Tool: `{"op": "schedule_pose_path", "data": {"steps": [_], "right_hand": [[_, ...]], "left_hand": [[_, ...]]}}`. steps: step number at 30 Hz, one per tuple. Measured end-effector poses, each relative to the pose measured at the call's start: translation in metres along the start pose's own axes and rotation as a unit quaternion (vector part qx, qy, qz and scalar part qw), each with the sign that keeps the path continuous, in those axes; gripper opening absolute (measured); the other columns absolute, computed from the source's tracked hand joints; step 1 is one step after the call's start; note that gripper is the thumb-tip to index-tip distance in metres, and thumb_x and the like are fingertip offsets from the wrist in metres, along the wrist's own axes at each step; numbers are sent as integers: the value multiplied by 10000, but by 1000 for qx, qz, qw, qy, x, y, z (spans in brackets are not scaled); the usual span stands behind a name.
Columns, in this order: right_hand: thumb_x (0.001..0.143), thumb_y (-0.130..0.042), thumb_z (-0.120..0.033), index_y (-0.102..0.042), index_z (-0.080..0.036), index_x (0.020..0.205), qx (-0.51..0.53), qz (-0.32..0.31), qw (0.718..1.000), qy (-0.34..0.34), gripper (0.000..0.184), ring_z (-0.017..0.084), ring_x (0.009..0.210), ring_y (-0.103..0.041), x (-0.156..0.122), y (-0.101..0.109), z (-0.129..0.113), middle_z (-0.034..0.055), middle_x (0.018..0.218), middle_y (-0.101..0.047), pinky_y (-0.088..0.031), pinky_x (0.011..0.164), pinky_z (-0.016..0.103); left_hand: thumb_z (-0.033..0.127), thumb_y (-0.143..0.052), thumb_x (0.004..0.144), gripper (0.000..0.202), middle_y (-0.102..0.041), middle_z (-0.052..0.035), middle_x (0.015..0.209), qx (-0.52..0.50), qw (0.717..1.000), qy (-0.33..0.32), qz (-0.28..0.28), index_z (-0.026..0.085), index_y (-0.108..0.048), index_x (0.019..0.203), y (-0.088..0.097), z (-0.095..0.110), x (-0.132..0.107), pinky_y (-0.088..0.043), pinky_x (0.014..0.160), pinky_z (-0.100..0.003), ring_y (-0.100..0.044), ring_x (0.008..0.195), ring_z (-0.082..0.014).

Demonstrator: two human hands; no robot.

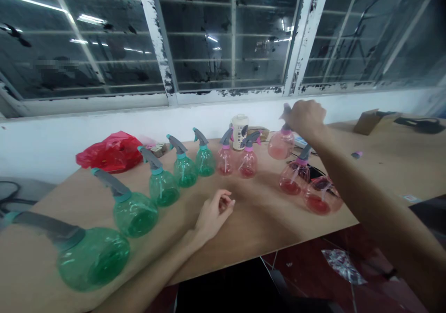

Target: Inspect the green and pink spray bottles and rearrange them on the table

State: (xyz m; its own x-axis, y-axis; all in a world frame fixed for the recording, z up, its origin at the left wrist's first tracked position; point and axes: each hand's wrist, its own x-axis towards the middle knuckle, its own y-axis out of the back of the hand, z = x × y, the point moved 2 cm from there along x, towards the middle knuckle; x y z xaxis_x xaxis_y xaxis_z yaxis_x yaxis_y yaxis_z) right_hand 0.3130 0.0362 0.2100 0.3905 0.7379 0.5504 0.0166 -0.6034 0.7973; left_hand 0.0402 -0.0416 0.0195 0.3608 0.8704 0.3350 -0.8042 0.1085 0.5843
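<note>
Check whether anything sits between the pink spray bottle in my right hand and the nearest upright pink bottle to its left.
Nothing visible does: the raised pink spray bottle in your right hand hangs beside the nearest upright pink spray bottle, with only the wooden tabletop between them.

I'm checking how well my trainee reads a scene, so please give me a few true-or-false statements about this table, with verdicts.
1. Green spray bottles stand in a row on the wooden table. True.
2. The right hand holds a pink spray bottle up above the table. True.
3. The left hand grips one of the green spray bottles. False: it is curled, with no bottle in it.
4. A blue plastic bag lies by the wall. False: it is a red plastic bag.
5. The other pink spray bottles are empty. False: red liquid shows in their lower parts.
</note>
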Motion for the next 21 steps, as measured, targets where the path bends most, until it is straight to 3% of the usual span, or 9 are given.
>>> {"op": "schedule_pose_path", "data": {"steps": [4, 7, 10, 14, 17, 21], "right_hand": [[862, -463, -414, -687, -30, 823, 23, 25, 999, -1, 446, 323, 885, -605, -16, 45, -1, 210, 792, -637, -440, 689, 410], [842, -474, -495, -686, -104, 729, 61, 94, 993, 36, 458, 275, 808, -593, -36, 70, 2, 138, 655, -598, -432, 667, 397], [824, -477, -539, -652, -183, 643, 64, 136, 986, 66, 436, 234, 696, -576, -62, 86, 8, 68, 529, -514, -420, 614, 364], [795, -495, -554, -593, -209, 572, 15, 103, 992, 67, 422, 195, 518, -510, -91, 89, 18, 36, 448, -443, -328, 501, 315], [823, -423, -577, -561, -219, 547, 8, 74, 994, 81, 472, 175, 472, -480, -103, 80, 24, 32, 441, -451, -285, 484, 298], [800, -459, -549, -559, -239, 569, 16, 24, 994, 106, 399, 194, 486, -498, -109, 58, 30, 30, 437, -478, -297, 494, 303]], "left_hand": [[392, -472, 867, 263, -633, -9, 779, 93, 995, 22, 11, 222, -514, 1063, -5, 10, 22, -458, 673, -317, -608, 686, -186], [474, -502, 832, 482, -659, -72, 801, 148, 987, 65, 18, 169, -474, 1205, -11, 21, 55, -458, 710, -378, -641, 785, -275], [518, -537, 793, 617, -670, -144, 969, 165, 982, 90, 15, 149, -424, 1275, -19, 32, 94, -451, 761, -419, -627, 929, -343], [562, -565, 756, 630, -596, -166, 1181, 183, 979, 88, 31, 185, -465, 1250, -27, 41, 131, -402, 872, -460, -551, 1087, -377], [590, -563, 740, 618, -583, -163, 1203, 195, 975, 96, 38, 198, -502, 1214, -32, 43, 144, -381, 893, -486, -531, 1109, -389], [592, -575, 725, 675, -602, -180, 1157, 205, 972, 105, 38, 174, -479, 1246, -36, 42, 152, -389, 878, -490, -530, 1100, -404]]}}
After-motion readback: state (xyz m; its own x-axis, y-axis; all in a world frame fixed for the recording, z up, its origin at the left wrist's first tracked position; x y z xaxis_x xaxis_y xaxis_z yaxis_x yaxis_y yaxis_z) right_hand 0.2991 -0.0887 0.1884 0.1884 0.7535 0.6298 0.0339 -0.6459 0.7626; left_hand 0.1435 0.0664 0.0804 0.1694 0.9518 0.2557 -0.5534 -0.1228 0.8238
